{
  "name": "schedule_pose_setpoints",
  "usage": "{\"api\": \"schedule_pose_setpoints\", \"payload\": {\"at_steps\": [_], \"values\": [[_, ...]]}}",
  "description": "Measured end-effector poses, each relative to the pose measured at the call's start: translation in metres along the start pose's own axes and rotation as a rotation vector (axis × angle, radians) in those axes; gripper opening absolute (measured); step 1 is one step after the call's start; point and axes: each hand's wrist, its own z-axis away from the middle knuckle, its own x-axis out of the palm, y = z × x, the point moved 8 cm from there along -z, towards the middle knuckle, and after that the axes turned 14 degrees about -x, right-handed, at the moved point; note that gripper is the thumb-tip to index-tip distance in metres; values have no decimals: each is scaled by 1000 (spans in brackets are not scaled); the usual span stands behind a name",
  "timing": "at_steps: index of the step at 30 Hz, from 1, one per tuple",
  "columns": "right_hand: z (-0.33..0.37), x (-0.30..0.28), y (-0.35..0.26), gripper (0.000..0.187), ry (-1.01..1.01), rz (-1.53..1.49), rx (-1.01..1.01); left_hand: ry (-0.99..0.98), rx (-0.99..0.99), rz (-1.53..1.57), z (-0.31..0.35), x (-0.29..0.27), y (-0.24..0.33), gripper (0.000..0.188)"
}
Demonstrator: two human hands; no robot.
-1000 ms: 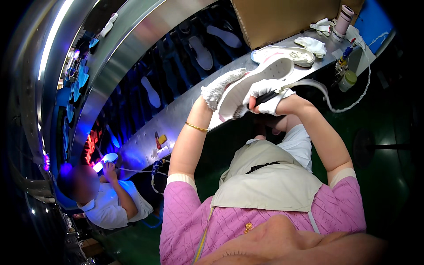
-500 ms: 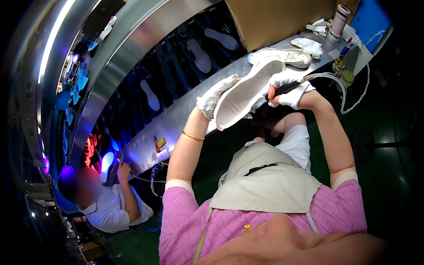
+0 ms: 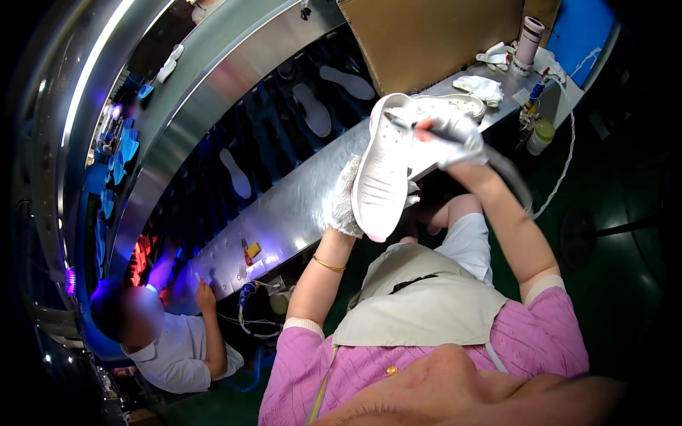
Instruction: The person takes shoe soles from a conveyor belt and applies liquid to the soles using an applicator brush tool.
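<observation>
A white shoe sole (image 3: 382, 174) is held up over the bench edge, its hollow inner side facing me and one end tilted toward the far side. My left hand (image 3: 343, 199), in a white glove, wraps the sole's left edge from beneath, and some gloved fingers show past the right edge. In my right hand (image 3: 455, 138), gloved with bare fingertips, is a slim brush-like tool (image 3: 399, 121) trailing a hose (image 3: 509, 174). Its dark tip lies at the inside of the sole's far end; motion blurs the hand. Another white sole (image 3: 465, 104) rests on the bench just behind.
The metal bench (image 3: 298, 195) curves alongside a dark conveyor carrying several soles (image 3: 312, 110). Beyond stand a cardboard sheet (image 3: 433, 39), a pink tumbler (image 3: 529, 42), white gloves (image 3: 479, 89) and a capped jar (image 3: 541, 135). A co-worker (image 3: 177, 348) sits at the left.
The sole has turned more upright and shifted slightly left and nearer. My right hand has moved left, bringing the tool's tip to the sole's far end.
</observation>
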Motion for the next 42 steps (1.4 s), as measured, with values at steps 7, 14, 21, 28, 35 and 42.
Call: {"api": "schedule_pose_setpoints", "payload": {"at_steps": [7,14,21,28,35,42], "values": [[44,48,-63,12,-158,-277,123,181,236,46,10,-30,16,66],[20,40,-48,8,90,-193,172,-57,346,202,2,-37,6,63],[39,74,-83,9,-233,-501,199,-226,406,152,8,-22,18,70],[-6,42,-38,4,245,-380,234,22,366,229,12,-9,-3,65],[12,60,-55,3,4,-487,308,-178,347,68,10,-3,0,60],[20,44,-35,8,166,-285,307,15,382,200,9,-17,-8,65]]}}
